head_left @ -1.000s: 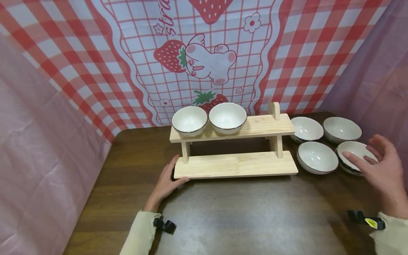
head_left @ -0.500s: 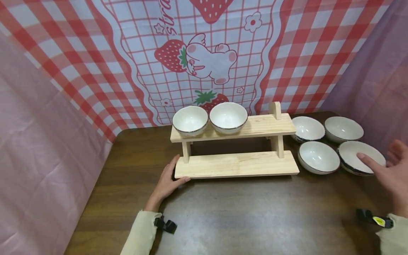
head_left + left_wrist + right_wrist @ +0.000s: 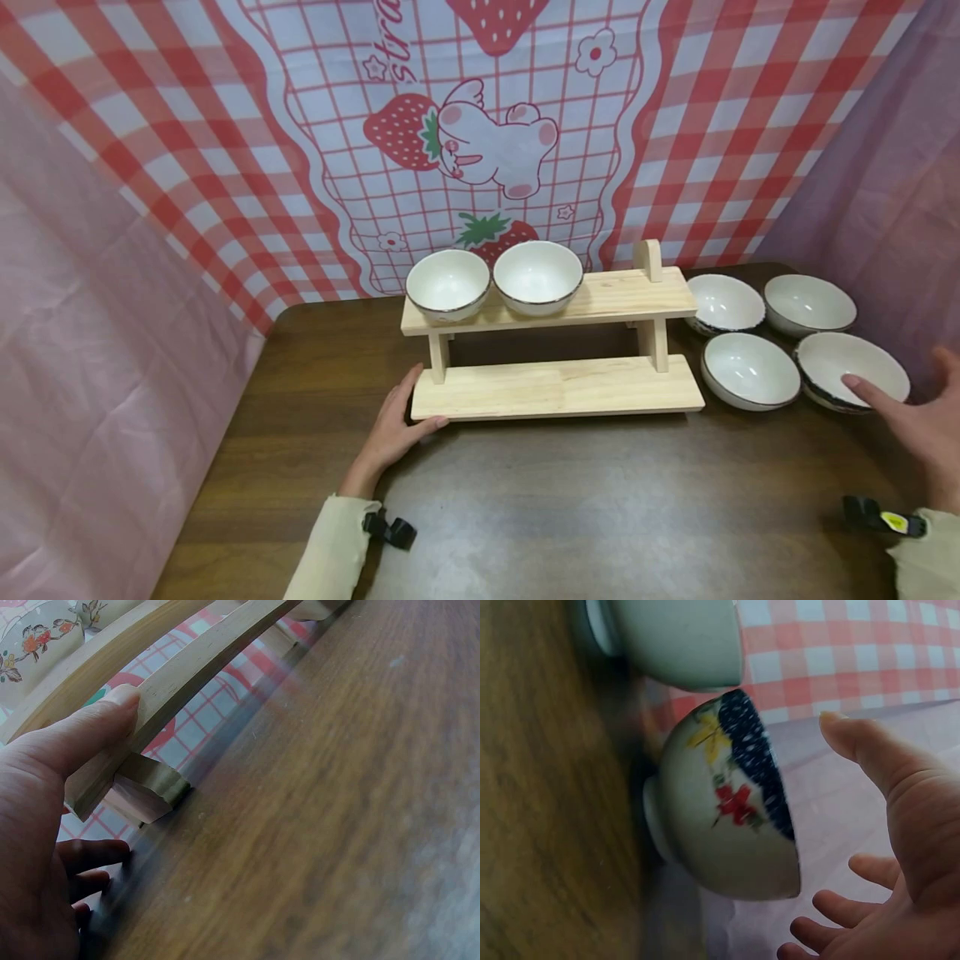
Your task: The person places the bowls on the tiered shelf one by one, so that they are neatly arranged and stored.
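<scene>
One white bowl point(image 3: 836, 362) upright on the brown table point(image 3: 555, 508), near right of a group of four, beside the right hand point(image 3: 926, 429); looks like glazed ceramic, so probably rigid, fairly light, slick, chippable at the rim; best hold is likely the rim on its outer right side, thumb inside, fingers under the curved wall; flared shape should let fingers get under; a loose pinch on glaze could slip, and the close neighbour could get knocked.

Looks: inside pale, glossy, plain; outside off-white with a yellow flower and a red one, bits of green, dark blue speckled patch below the rim; stands on a small foot.

Right hand is spread wide, holding nothing; thumb overlaps the bowl in the head view, but the wrist view shows a gap.

Next out: a front-left bowl point(image 3: 750, 371) just beside it, rims touching or nearly, cannot tell; a back-left bowl point(image 3: 723, 302) and a back-right bowl point(image 3: 808, 304) behind.

Farther left: pale wooden rack point(image 3: 555, 387), two tiers; left hand point(image 3: 386, 437) holds the lower board's left end, thumb at the front edge, fingers round the end, index contact hidden; two upper bowls point(image 3: 447, 283) point(image 3: 537, 277) sit side by side on the top tier; red-checked strawberry cloth point(image 3: 487, 133) hangs behind.
</scene>
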